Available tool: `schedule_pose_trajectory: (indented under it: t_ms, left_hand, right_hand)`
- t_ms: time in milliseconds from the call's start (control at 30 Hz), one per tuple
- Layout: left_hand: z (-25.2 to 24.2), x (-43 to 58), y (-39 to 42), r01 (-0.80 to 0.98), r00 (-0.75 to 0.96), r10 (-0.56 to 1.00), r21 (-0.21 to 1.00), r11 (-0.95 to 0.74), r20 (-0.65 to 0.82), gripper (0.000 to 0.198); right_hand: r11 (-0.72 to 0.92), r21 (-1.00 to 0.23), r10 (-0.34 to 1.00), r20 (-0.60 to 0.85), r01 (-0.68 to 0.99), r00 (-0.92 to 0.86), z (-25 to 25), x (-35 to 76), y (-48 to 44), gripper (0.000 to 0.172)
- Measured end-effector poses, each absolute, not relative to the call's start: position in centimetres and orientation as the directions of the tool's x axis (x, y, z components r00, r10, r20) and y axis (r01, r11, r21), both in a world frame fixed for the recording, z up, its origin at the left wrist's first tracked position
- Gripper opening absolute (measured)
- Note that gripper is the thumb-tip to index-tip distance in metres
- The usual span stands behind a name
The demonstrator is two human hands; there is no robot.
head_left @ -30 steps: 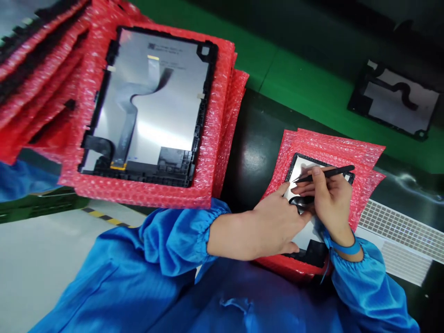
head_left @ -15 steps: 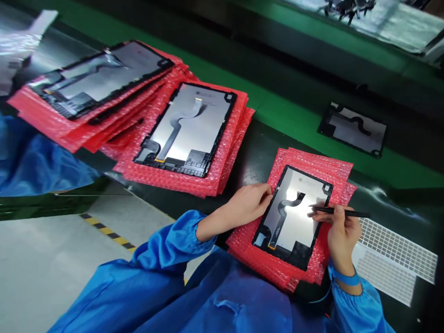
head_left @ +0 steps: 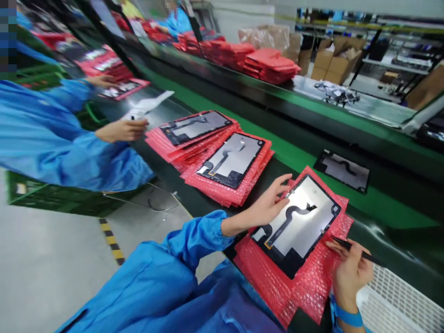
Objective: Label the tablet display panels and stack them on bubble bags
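Observation:
In front of me a tablet screen panel [head_left: 308,231] lies back side up, silvery with a black frame and a curved dark flex cable [head_left: 287,224]. Red bubble-wrap bags [head_left: 268,277] are stacked under it. My left hand [head_left: 267,206] is at the panel's left edge, fingers stretched and spread, holding nothing. Black tweezers [head_left: 373,259] are pinched in my right hand [head_left: 352,273], beside the panel's right edge over the bubble wrap. Their tip points left toward the panel, apart from the cable.
Left of me are more panels [head_left: 239,157] on red bags. Another panel [head_left: 343,170] lies on the green strip beyond. White grid sheets [head_left: 398,291] are at right. A co-worker's hand [head_left: 123,129] is at the far left. Red bag piles [head_left: 270,64] stand behind.
My view has swung up and left, bringing in the co-worker. My left hand's fingers have spread. The panel has turned on the bags. My right hand with the tweezers has drawn back off the panel.

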State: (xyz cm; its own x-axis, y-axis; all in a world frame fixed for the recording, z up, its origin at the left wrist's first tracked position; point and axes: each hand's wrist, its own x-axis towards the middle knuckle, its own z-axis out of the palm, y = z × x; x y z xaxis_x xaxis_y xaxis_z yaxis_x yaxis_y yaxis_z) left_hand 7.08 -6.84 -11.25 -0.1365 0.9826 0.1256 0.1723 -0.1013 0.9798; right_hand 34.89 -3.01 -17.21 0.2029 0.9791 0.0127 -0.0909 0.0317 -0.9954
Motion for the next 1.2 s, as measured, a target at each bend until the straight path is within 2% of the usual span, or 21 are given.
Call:
schedule_pose_trajectory:
  t_ms: [100,233,300,433,600,700,767,833,933,1000,1067,1200]
  left_hand:
    - [-7.4,0.0,-6.0,0.264,-0.297,0.934,0.957,-0.119,0.198,0.062]
    - [-2.9,-9.8,-6.2,0.310,-0.586,0.806,0.942,0.125,0.086,0.067]
    - [-2.2,-13.1,-6.6,0.326,-0.660,0.750,0.917,0.229,0.047,0.069]
    - [-3.2,-16.0,-7.4,0.402,-0.702,0.711,0.840,0.364,0.027,0.063]
    - [-3.7,-15.5,-6.4,0.589,-0.682,0.717,0.690,0.421,0.143,0.032]
    - [-3.2,-13.3,-2.4,0.672,-0.605,0.778,0.632,0.386,0.168,0.024]
    - [-3.5,-10.7,2.0,0.695,-0.518,0.850,0.627,0.352,0.096,0.021]
    - [-4.4,-7.5,7.1,0.691,-0.422,0.906,0.633,0.350,-0.040,0.016]
    - [-6.5,-2.2,14.1,0.659,-0.332,0.899,0.612,0.437,-0.284,0.027]
    - [-7.8,0.7,17.2,0.637,-0.312,0.866,0.590,0.496,-0.391,0.034]
    - [-8.6,2.4,18.9,0.613,-0.309,0.850,0.593,0.521,-0.427,0.038]
    - [-9.3,2.7,19.4,0.559,-0.312,0.869,0.666,0.495,-0.384,0.042]
  right_hand:
    - [0.049,-0.996,0.980,0.033,-0.074,0.198,-17.8,35.5,-2.7,0.045]
    - [-0.016,-0.998,0.990,-0.024,-0.060,0.137,-18.8,35.5,-2.5,0.054]
    - [-0.041,-0.998,0.990,-0.048,-0.057,0.131,-19.2,35.4,-2.4,0.058]
    - [-0.082,-0.995,0.991,-0.087,-0.053,0.106,-19.8,35.5,-2.5,0.059]
    - [-0.074,-0.997,0.991,-0.075,-0.013,0.115,-19.8,35.5,-2.9,0.055]
    - [-0.077,-0.997,0.990,-0.077,-0.001,0.119,-19.6,35.2,-3.1,0.057]
    - [-0.078,-0.997,0.990,-0.078,-0.005,0.117,-19.6,35.1,-3.2,0.058]
    - [-0.073,-0.997,0.990,-0.074,-0.012,0.120,-19.6,35.0,-3.4,0.058]
    - [-0.076,-0.997,0.989,-0.075,0.004,0.125,-19.6,34.9,-3.6,0.058]
    - [-0.084,-0.996,0.988,-0.081,0.015,0.132,-19.6,34.8,-3.7,0.059]
    - [-0.083,-0.996,0.987,-0.081,0.012,0.140,-19.7,34.8,-3.8,0.059]
    - [-0.051,-0.999,0.991,-0.050,0.008,0.123,-19.9,34.6,-3.9,0.056]
